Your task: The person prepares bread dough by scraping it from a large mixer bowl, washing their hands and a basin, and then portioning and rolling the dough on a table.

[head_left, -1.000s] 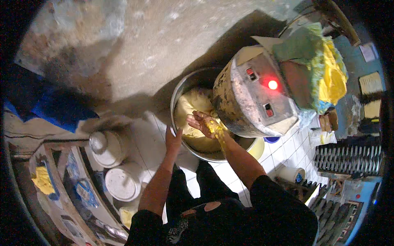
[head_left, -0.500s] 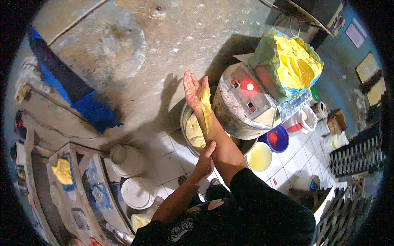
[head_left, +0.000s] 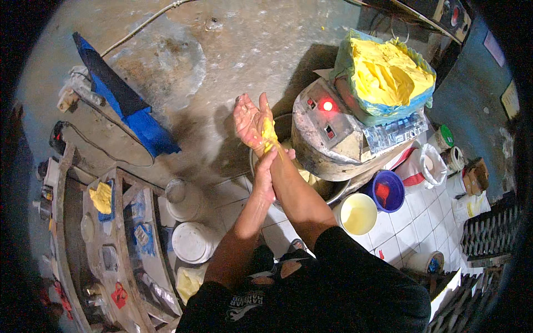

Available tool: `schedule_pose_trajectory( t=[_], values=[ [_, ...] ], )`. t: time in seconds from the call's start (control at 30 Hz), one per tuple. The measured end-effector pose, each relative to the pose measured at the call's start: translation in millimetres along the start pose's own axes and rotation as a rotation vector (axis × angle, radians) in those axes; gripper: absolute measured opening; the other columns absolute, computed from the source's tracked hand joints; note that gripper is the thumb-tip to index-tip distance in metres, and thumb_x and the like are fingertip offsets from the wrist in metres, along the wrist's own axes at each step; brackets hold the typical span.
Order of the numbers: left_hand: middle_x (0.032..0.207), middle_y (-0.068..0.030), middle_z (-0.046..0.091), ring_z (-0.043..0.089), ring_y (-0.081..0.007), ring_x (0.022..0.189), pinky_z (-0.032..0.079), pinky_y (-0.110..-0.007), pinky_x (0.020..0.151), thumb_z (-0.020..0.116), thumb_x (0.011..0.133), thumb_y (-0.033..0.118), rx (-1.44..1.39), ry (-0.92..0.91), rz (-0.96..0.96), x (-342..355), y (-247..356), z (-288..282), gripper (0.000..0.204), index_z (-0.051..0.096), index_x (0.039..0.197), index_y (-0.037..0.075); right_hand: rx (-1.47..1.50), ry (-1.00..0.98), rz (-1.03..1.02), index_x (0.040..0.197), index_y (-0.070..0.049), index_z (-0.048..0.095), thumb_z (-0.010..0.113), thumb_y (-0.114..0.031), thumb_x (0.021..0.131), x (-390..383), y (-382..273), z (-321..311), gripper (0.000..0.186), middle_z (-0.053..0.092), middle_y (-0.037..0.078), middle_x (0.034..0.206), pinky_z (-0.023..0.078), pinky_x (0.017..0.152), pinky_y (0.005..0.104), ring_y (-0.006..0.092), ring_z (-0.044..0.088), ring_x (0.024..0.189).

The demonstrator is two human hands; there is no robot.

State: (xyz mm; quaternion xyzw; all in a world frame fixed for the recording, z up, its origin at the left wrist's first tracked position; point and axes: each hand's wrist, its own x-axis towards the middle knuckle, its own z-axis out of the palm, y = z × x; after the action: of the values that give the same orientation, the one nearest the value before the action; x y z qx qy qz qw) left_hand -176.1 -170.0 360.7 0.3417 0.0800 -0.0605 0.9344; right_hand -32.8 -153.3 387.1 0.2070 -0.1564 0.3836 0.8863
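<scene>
Yellow with soft paste point(head_left: 268, 131) along the spread, empty right hand point(head_left: 250, 123), clasped at the right wrist point(head_left: 283, 166) by the left hand's point(head_left: 267, 175) fingers, apparently at the wiping-off step, with more heaped in the plastic bag point(head_left: 386, 114) toward the mixer's point(head_left: 316, 151) right edge, next calling for a stroke toward the fingertips.

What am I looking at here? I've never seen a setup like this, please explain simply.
These are a person's bare hands, seen from above by a wide fisheye camera worn on the head, so straight edges bend. The right hand is open, palm up, smeared with yellow paste. The left hand is clasped around the right forearm near the wrist. Neither holds a tool. Ahead, to the right, stands a worn machine with a red light; an open bag of yellow stuff rests on top. Partly beneath it, a metal bowl holds a pale mass. A purple bucket stands on the tiled floor.
</scene>
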Motion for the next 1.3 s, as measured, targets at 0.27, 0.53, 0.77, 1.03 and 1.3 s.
schedule_pose_trajectory(
  t=[0.27, 0.53, 0.77, 1.03, 1.3],
  values=[
    [0.105, -0.0110, 0.066, 0.063, -0.0193, 0.093, 0.052, -0.034, 0.082, 0.057, 0.096, 0.043, 0.038, 0.033, 0.081, 34.3, 36.3, -6.3, 0.047, 0.053, 0.126, 0.006, 0.018, 0.108, -0.121, 0.111, 0.004, 0.054, 0.054, -0.065, 0.089, 6.3, 10.5, 2.0, 0.072, 0.061, 0.023, 0.114, 0.053, 0.096, 0.0457, 0.0366, 0.060, 0.110],
    [0.122, -0.0104, 0.061, 0.060, -0.0207, 0.108, 0.048, -0.036, 0.094, 0.062, 0.093, 0.032, 0.184, 0.045, 0.100, 92.8, 91.0, -61.9, 0.052, 0.050, 0.135, 0.004, 0.047, 0.108, -0.227, 0.138, 0.010, 0.021, 0.050, -0.074, 0.083, 28.2, 11.2, -45.2, 0.104, 0.030, 0.034, 0.144, 0.036, 0.112, 0.0569, 0.0475, 0.034, 0.134],
    [0.122, -0.0127, 0.064, 0.060, -0.0196, 0.111, 0.045, -0.033, 0.094, 0.069, 0.088, 0.033, 0.599, 0.168, -0.078, 161.2, 120.8, -133.9, 0.047, 0.064, 0.119, -0.003, -0.058, 0.185, -0.259, 0.134, 0.015, 0.033, 0.056, -0.068, 0.082, 23.3, -4.2, -115.0, 0.100, 0.034, 0.032, 0.147, 0.033, 0.116, 0.0494, 0.0420, 0.039, 0.135],
    [0.085, -0.0088, 0.068, 0.065, -0.0187, 0.074, 0.051, -0.032, 0.066, 0.068, 0.089, 0.030, 0.749, 0.188, -0.126, 203.6, 70.4, -179.0, 0.029, 0.069, 0.091, 0.001, -0.518, 0.472, -0.383, 0.131, 0.003, 0.043, 0.049, -0.069, 0.087, -27.3, -19.2, -149.0, 0.084, 0.054, 0.016, 0.131, 0.043, 0.107, 0.0385, 0.0271, 0.055, 0.121],
    [0.071, -0.0085, 0.067, 0.063, -0.0196, 0.059, 0.051, -0.030, 0.053, 0.048, 0.100, 0.041, 0.837, 0.121, -0.343, 220.0, 25.8, -241.5, 0.043, 0.065, 0.091, 0.002, -1.093, 0.971, -0.157, 0.126, 0.002, 0.055, 0.040, -0.070, 0.093, -90.6, -71.5, -199.7, 0.080, 0.064, 0.016, 0.120, 0.050, 0.094, 0.0372, 0.0233, 0.061, 0.113]
  ],
)
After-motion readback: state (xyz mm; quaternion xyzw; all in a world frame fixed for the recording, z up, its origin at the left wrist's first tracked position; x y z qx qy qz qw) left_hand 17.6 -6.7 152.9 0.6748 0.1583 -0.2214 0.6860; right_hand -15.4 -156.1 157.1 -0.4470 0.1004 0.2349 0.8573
